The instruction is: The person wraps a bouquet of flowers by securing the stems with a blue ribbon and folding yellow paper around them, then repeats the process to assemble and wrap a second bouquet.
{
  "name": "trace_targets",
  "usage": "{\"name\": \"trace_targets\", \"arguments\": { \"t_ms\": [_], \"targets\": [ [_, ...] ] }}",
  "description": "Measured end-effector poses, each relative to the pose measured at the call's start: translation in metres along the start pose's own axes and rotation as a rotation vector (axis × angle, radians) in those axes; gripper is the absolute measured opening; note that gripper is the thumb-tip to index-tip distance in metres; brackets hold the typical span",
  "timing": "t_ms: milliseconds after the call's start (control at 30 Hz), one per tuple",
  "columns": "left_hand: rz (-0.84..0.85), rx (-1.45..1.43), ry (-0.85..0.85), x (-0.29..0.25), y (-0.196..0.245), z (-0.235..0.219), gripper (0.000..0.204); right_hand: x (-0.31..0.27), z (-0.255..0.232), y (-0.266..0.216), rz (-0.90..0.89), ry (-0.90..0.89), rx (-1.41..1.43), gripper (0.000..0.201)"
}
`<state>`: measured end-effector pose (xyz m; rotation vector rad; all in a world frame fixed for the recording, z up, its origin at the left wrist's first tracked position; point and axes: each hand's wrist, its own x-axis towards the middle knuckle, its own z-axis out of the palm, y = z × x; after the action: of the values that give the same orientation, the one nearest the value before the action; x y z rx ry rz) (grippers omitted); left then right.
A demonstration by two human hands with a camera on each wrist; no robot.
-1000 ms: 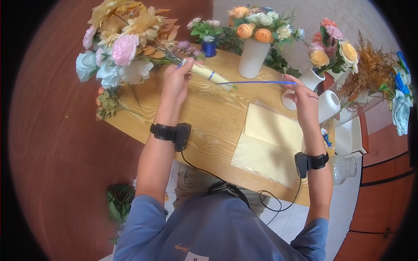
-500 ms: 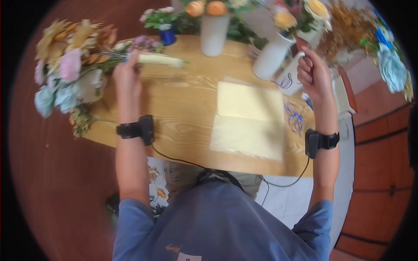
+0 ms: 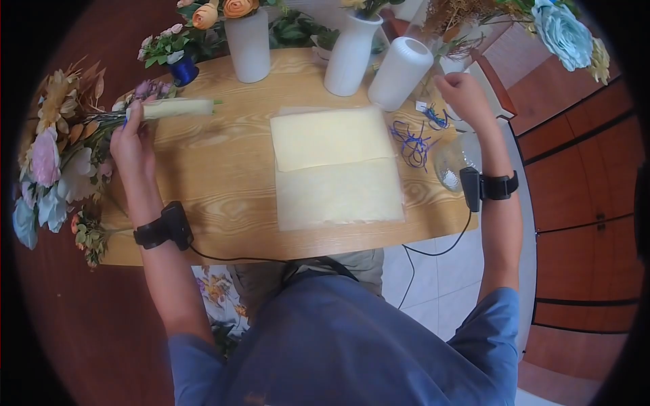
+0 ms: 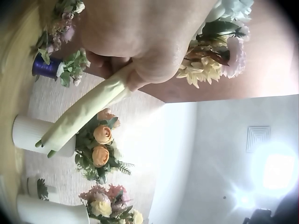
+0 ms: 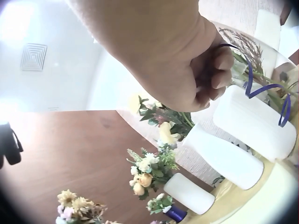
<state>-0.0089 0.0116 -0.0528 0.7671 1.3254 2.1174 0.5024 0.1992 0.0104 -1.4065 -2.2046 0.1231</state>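
At the table's left edge my left hand grips a bouquet of artificial flowers around its stems. Pale yellow paper wraps the stem ends, which point right, with green tips poking out. The blooms are gold, pink, white and light blue. My right hand is raised over the back right of the table, its fingers curled. In the right wrist view a blue-purple ribbon runs out of that fist and dangles in a kinked curl beside a white vase.
Pale yellow paper sheets lie mid-table. Right of them are tangled blue ribbon and a clear glass vase. White vases stand along the back, near a small flower bunch in a blue-purple holder. Loose flowers lie front left.
The ribbon stretched between the bouquet and my right hand has come away and now hangs from the right hand. The bouquet has swung leftward in my left hand; the view has turned right.
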Motion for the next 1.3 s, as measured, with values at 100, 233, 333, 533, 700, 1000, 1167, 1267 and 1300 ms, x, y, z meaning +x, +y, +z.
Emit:
{"name": "trace_targets", "arguments": {
  "t_ms": [100, 233, 333, 533, 700, 1000, 1167, 1267, 1300],
  "targets": [
    [-0.014, 0.017, -0.022, 0.003, -0.006, -0.006, 0.026, -0.005, 0.014, 0.006, 0.086, -0.176, -0.176, 0.040],
    [-0.042, 0.014, -0.025, 0.000, -0.008, -0.006, 0.027, -0.008, 0.028, 0.019, 0.108, -0.436, -0.218, 0.046],
    [-0.049, 0.004, -0.028, -0.001, -0.008, -0.007, 0.028, -0.009, 0.026, 0.015, 0.112, -0.496, -0.194, 0.050],
    [-0.019, -0.091, -0.083, 0.000, -0.012, -0.005, 0.030, -0.016, 0.021, 0.001, 0.021, -0.369, -0.115, 0.049],
    [-0.022, -0.102, -0.086, -0.018, -0.008, 0.018, 0.020, -0.019, 0.024, -0.079, -0.127, -0.360, 0.198, 0.042],
    [-0.063, -0.117, -0.282, -0.053, -0.008, 0.059, 0.018, -0.017, 0.100, -0.213, -0.487, -0.386, 0.412, 0.056],
    [-0.122, -0.128, -0.317, -0.061, -0.003, 0.056, 0.018, -0.009, 0.118, -0.238, -0.394, -0.746, 0.609, 0.043],
    [-0.115, -0.161, -0.340, -0.061, -0.004, 0.050, 0.018, -0.017, 0.128, -0.243, -0.261, -0.736, 1.024, 0.037],
    [-0.115, -0.182, -0.346, -0.061, -0.004, 0.048, 0.018, -0.016, 0.128, -0.245, -0.270, -0.740, 1.020, 0.037]
  ]
}}
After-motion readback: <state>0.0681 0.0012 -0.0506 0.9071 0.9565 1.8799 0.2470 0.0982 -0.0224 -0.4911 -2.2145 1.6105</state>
